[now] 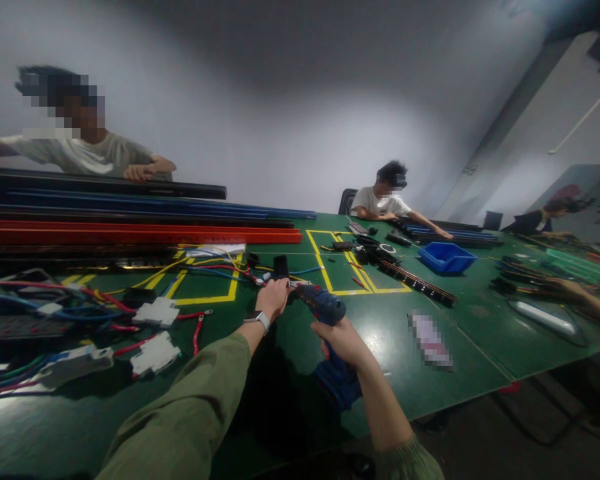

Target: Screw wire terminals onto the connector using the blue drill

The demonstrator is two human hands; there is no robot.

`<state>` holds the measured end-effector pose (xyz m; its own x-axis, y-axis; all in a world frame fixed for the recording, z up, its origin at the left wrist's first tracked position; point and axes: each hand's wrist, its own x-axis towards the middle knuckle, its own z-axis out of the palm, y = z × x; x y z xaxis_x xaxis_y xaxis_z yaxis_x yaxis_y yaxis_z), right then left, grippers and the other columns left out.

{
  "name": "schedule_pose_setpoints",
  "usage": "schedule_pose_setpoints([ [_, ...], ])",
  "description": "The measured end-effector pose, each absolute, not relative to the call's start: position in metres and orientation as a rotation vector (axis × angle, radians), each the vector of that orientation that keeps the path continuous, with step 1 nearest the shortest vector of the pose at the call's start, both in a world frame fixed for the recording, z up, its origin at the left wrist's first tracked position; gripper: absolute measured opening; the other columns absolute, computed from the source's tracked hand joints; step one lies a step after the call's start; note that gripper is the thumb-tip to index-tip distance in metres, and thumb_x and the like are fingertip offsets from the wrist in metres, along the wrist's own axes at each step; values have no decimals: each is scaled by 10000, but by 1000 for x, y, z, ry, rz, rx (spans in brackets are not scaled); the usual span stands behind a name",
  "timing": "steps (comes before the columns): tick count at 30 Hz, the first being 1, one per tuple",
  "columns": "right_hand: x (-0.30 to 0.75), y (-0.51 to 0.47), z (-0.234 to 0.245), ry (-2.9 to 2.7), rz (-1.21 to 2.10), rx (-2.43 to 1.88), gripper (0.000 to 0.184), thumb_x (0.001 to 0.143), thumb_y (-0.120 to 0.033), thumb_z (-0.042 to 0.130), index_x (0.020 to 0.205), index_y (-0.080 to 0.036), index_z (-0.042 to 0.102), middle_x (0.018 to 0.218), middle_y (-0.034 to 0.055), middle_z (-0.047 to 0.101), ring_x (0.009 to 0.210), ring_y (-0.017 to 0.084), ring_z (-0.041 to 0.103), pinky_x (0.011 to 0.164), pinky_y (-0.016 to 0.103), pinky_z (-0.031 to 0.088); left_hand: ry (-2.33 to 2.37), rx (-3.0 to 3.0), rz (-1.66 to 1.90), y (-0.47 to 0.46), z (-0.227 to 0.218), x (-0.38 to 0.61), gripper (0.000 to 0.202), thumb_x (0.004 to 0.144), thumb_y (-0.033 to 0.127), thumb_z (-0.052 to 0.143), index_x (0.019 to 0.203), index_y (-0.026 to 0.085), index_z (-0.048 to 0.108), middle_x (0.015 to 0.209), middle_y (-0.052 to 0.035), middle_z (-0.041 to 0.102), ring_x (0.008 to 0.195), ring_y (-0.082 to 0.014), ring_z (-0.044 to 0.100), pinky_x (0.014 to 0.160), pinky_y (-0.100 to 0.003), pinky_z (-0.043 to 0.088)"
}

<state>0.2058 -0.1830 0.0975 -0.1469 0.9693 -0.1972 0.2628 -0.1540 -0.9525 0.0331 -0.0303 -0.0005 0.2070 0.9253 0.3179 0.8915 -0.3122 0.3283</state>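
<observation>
A blue cordless drill is gripped in my right hand, its battery base down by the table and its nose pointing at my left hand. My left hand has its fingers closed around a small part at the drill's tip; the part is mostly hidden. Red, blue and yellow wires run to that spot, and a small black block stands just beyond the fingers. Left of my arm lie white breaker-like modules with thick red cables ending in ring lugs.
Long red and blue rails cross the left back of the green table. A blue bin and a dark slotted strip lie to the right. Two co-workers sit across the table; others are at far right.
</observation>
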Motion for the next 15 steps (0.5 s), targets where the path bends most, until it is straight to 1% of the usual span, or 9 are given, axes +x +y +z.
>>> schedule_pose_setpoints([
  [6,206,-185,96,-1452,1312,-1435,317,775,-276,584,1064,-176,501,413,-112,421,328,114,455,356,212,345,1804,2384,685,-29,0,34,422,940,470,274,1204,252,522,1051,-79,619,996,-209,510,784,-288,397],
  [11,205,-186,96,-1444,1298,-1443,262,767,-271,577,998,-176,498,425,-105,433,334,113,457,356,212,343,1816,2367,645,-31,3,34,406,943,451,272,1196,254,521,1069,-74,614,993,-204,509,779,-284,400],
  [15,206,-191,101,-1433,1296,-1412,201,767,-275,569,935,-182,511,473,-88,462,339,107,460,364,216,339,1796,2374,679,-34,3,34,387,945,416,282,1204,253,518,1067,-74,613,986,-210,509,772,-292,406],
])
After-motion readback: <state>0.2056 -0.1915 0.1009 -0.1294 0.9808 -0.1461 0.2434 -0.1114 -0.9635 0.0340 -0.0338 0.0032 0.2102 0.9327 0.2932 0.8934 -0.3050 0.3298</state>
